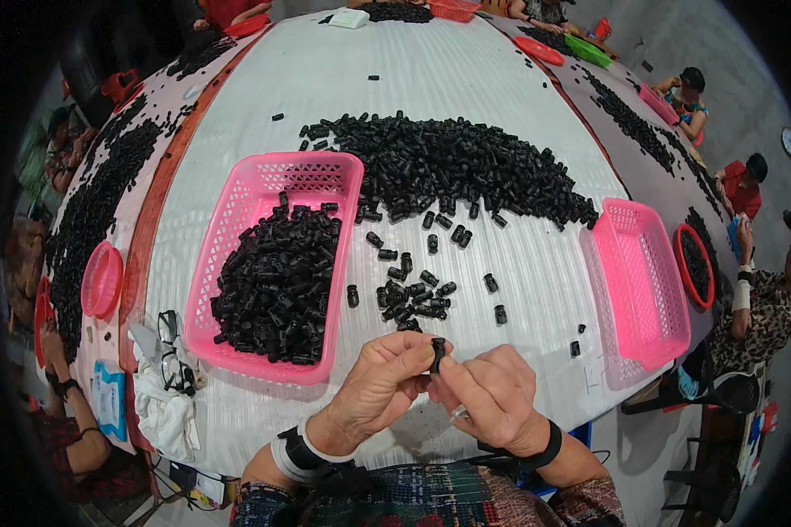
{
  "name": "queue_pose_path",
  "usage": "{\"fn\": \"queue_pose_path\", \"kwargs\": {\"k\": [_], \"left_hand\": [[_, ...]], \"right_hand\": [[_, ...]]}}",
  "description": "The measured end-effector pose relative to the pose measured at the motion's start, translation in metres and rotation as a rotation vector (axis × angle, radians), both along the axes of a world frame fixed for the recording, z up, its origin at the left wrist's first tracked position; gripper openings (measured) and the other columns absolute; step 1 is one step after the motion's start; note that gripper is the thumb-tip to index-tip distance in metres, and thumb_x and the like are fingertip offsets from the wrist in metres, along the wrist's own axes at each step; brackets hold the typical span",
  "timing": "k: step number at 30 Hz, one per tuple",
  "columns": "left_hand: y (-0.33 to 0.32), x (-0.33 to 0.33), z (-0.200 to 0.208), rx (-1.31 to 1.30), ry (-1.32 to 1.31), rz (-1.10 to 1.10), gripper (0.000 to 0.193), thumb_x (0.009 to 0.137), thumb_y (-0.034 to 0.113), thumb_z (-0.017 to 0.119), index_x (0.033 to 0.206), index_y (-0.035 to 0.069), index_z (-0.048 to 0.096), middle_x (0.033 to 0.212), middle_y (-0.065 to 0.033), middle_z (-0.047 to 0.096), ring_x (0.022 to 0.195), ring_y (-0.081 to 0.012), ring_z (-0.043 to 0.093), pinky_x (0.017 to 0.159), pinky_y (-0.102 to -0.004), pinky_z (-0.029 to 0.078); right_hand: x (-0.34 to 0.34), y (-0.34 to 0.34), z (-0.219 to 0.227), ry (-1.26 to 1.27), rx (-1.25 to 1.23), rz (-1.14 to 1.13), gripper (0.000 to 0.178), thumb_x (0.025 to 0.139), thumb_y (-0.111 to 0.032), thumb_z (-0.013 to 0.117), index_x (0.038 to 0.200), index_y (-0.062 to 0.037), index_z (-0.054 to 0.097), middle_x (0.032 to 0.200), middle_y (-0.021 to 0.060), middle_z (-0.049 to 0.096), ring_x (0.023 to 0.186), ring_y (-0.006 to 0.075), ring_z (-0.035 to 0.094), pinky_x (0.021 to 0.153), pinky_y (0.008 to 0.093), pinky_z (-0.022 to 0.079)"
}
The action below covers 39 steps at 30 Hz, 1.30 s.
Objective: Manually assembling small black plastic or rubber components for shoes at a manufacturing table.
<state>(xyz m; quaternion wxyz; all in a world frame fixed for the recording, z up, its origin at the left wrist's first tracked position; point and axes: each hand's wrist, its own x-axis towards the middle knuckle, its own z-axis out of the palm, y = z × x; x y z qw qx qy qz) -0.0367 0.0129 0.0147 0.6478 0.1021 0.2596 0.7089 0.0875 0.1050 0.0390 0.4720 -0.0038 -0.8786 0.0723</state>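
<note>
While the left hand (378, 379) pinches a small black piece (439, 350) between thumb and finger, the right hand (497, 397), its fingertips narrowly bunched, meets the near end (gripping or merely touching, I cannot tell). The piece lies between both hands, its long axis pointing roughly away from the person. Just beyond sits a loose cluster (399, 296); leftward, nearer the left hand, a filled pink basket (347, 255); farther off, a broad black pile (466, 162).

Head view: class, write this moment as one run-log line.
left hand: pinching black piece | right hand: at same piece | near-left pink basket: holds black pieces
</note>
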Motion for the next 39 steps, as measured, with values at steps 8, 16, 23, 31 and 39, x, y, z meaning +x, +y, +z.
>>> {"fn": "queue_pose_path", "kwargs": {"k": [8, 16, 23, 31, 39], "left_hand": [[0.0, 0.001, -0.002, 0.025, 0.016, -0.006, 0.018, 0.086, 0.012, 0.053, 0.097, -0.002, 0.057, 0.089, -0.0091, 0.06, 0.079, -0.0132, 0.058, 0.065, -0.0261, 0.049], [0.006, -0.004, 0.005, -0.039, 0.156, -0.039, 0.018, 0.088, 0.014, 0.049, 0.097, -0.001, 0.054, 0.088, -0.0112, 0.06, 0.072, -0.0146, 0.059, 0.062, -0.0267, 0.048], [0.005, -0.003, 0.005, -0.056, 0.152, -0.054, 0.016, 0.088, 0.014, 0.05, 0.096, 0.001, 0.054, 0.087, -0.0102, 0.061, 0.073, -0.0131, 0.059, 0.06, -0.0257, 0.046], [0.004, -0.004, 0.007, -0.04, 0.048, -0.123, 0.022, 0.09, 0.02, 0.047, 0.098, 0.002, 0.056, 0.087, -0.0078, 0.06, 0.076, -0.0119, 0.057, 0.062, -0.0253, 0.045], [0.004, -0.003, 0.004, -0.037, -0.003, -0.173, 0.023, 0.089, 0.021, 0.048, 0.098, 0.002, 0.057, 0.087, -0.0051, 0.06, 0.075, -0.0114, 0.056, 0.06, -0.0244, 0.045]], "right_hand": [[0.002, 0.002, -0.006, 0.038, -0.016, 0.04, 0.033, 0.056, -0.003, 0.067, 0.088, 0.0039, 0.06, 0.065, 0.0045, 0.052, 0.051, 0.0142, 0.047, 0.043, 0.0246, 0.034], [0.003, 0.003, 0.004, -0.201, -0.394, -0.064, 0.059, 0.053, 0.0, 0.069, 0.109, 0.0026, 0.052, 0.082, 0.0096, 0.053, 0.062, 0.0203, 0.055, 0.051, 0.0284, 0.044], [0.005, 0.005, 0.006, -0.271, -0.611, 0.009, 0.066, 0.046, -0.002, 0.077, 0.108, -0.0015, 0.054, 0.089, 0.0101, 0.05, 0.073, 0.0217, 0.057, 0.058, 0.0279, 0.048], [0.006, 0.006, 0.002, -0.246, -0.623, 0.027, 0.056, 0.051, -0.001, 0.076, 0.104, -0.0017, 0.057, 0.087, 0.0084, 0.048, 0.073, 0.0173, 0.056, 0.058, 0.025, 0.046], [0.006, 0.002, 0.005, -0.236, -0.837, 0.062, 0.044, 0.062, -0.002, 0.073, 0.104, -0.0027, 0.059, 0.086, 0.0062, 0.047, 0.068, 0.0113, 0.054, 0.057, 0.0228, 0.045]]}}
